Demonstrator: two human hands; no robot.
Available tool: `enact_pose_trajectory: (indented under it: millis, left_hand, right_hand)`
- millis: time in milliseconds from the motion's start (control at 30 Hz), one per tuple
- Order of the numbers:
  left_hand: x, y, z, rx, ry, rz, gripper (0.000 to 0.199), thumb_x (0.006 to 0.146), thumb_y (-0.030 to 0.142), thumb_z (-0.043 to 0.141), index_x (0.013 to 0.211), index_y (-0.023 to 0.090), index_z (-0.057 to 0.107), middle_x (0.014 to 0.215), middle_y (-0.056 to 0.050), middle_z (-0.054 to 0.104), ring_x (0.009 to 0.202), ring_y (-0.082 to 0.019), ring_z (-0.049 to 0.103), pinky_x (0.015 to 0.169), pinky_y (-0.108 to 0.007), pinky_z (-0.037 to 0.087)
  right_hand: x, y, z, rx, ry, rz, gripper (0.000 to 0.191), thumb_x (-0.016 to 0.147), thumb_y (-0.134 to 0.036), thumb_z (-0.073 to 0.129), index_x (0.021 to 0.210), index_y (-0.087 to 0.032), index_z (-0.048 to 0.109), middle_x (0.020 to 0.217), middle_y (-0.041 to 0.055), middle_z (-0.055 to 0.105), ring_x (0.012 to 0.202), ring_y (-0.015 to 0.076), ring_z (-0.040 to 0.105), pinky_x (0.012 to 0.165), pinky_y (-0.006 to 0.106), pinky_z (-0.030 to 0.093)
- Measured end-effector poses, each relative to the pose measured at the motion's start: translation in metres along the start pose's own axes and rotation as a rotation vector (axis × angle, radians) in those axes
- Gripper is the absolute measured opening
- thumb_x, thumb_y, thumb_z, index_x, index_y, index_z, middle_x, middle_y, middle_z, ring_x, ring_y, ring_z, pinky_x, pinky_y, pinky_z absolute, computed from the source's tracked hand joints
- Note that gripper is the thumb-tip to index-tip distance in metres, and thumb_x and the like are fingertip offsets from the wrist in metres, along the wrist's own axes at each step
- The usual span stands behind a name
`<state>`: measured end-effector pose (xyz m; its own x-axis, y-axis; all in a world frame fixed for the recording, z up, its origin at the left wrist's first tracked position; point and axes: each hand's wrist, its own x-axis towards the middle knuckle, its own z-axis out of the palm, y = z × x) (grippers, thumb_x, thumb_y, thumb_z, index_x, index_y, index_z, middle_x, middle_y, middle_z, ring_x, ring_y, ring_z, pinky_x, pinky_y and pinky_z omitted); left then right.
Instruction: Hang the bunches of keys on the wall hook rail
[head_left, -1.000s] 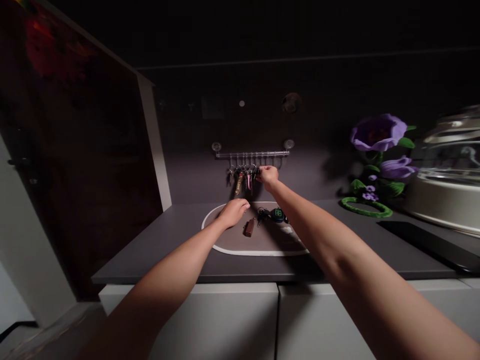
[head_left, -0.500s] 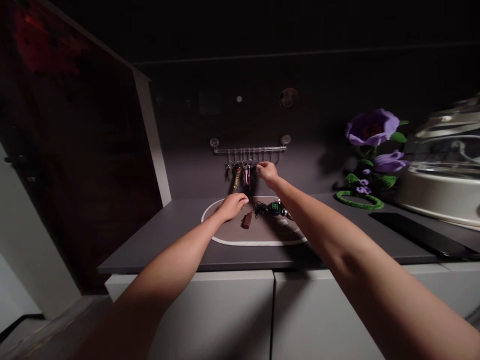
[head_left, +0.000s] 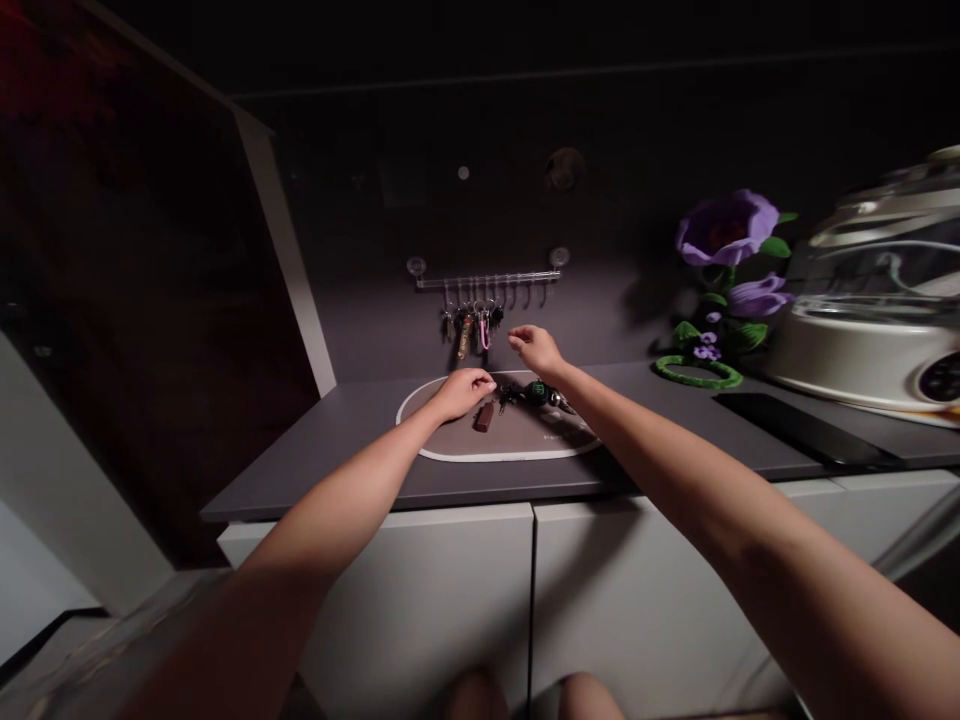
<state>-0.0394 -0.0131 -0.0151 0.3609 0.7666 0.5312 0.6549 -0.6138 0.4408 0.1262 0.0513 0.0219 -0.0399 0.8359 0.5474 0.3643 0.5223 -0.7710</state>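
Observation:
My left hand [head_left: 465,393] hovers low over the left part of an oval mat [head_left: 442,442], its fingers loosely curved and apart, with nothing visible in them. Close to its fingertips lie a brown key fob [head_left: 484,417] and a bunch of keys with a black and green tag [head_left: 537,392]. Higher up, my right hand [head_left: 535,348] is off the wall, fingers bent and slightly parted, no object showing. To its left, several key sets hang from a clear hook rail [head_left: 487,281], among them a brown keychain [head_left: 464,337], a pink strap [head_left: 484,331] and a dark set [head_left: 497,315].
A purple flower decoration [head_left: 727,235] with a green ring base [head_left: 697,373] stands on the right of the counter [head_left: 300,450]. Beyond it is a cream appliance with a clear cover [head_left: 877,350]; a flat black object [head_left: 802,428] lies in front. White cabinet doors [head_left: 427,590] are below.
My right hand has come away from the hanging keys, leaving the dark set on the rail. My left hand stays over the mat. The view has shifted slightly.

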Motion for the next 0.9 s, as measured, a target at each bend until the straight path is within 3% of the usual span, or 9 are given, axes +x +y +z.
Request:
enact_pose_trajectory:
  millis: [133, 367, 567, 700, 900]
  left_hand:
    - [-0.001, -0.003, 0.005, -0.07, -0.009, -0.047, 0.023, 0.076, 0.029, 0.05, 0.084, 0.012, 0.064, 0.08, -0.005, 0.066, 0.069, -0.014, 0.054, 0.066, -0.024, 0.041]
    - [0.002, -0.002, 0.013, -0.149, 0.01, -0.261, 0.02, 0.072, 0.028, 0.055, 0.079, 0.012, 0.065, 0.076, -0.005, 0.066, 0.068, -0.013, 0.055, 0.067, -0.024, 0.042]
    - [0.019, 0.009, 0.018, -0.108, 0.01, -0.463, 0.014, 0.065, 0.026, 0.063, 0.058, 0.015, 0.062, 0.055, -0.001, 0.058, 0.053, -0.012, 0.048, 0.056, -0.024, 0.035]
    - [0.028, 0.014, 0.028, -0.071, 0.05, -0.605, 0.026, 0.06, 0.028, 0.066, 0.042, 0.016, 0.051, 0.037, 0.002, 0.043, 0.042, -0.011, 0.04, 0.049, -0.025, 0.028]
    - [0.026, 0.011, 0.039, -0.164, 0.131, -0.65, 0.036, 0.059, 0.032, 0.068, 0.038, 0.017, 0.042, 0.032, 0.005, 0.034, 0.037, -0.008, 0.031, 0.047, -0.025, 0.023]
  right_hand:
    - [-0.026, 0.004, -0.008, -0.188, -0.07, -0.055, 0.018, 0.077, -0.019, 0.054, 0.091, -0.014, 0.064, 0.097, 0.01, 0.066, 0.088, 0.0168, 0.06, 0.085, 0.032, 0.043]
    - [-0.063, 0.006, -0.024, -0.501, -0.236, -0.213, 0.024, 0.082, -0.022, 0.048, 0.1, -0.014, 0.063, 0.102, 0.0103, 0.065, 0.093, 0.0176, 0.06, 0.083, 0.027, 0.042]
    - [-0.065, 0.013, -0.025, -0.703, -0.318, -0.269, 0.026, 0.084, -0.019, 0.042, 0.099, -0.015, 0.064, 0.101, 0.0099, 0.065, 0.094, 0.0174, 0.059, 0.08, 0.023, 0.039]
    - [-0.064, 0.017, -0.022, -0.733, -0.326, -0.257, 0.028, 0.083, -0.016, 0.042, 0.099, -0.016, 0.064, 0.1, 0.0093, 0.066, 0.093, 0.0169, 0.059, 0.079, 0.023, 0.039]
    - [-0.063, 0.02, -0.019, -0.716, -0.316, -0.247, 0.026, 0.081, -0.017, 0.043, 0.097, -0.017, 0.064, 0.098, 0.0097, 0.066, 0.089, 0.0186, 0.06, 0.078, 0.025, 0.04]
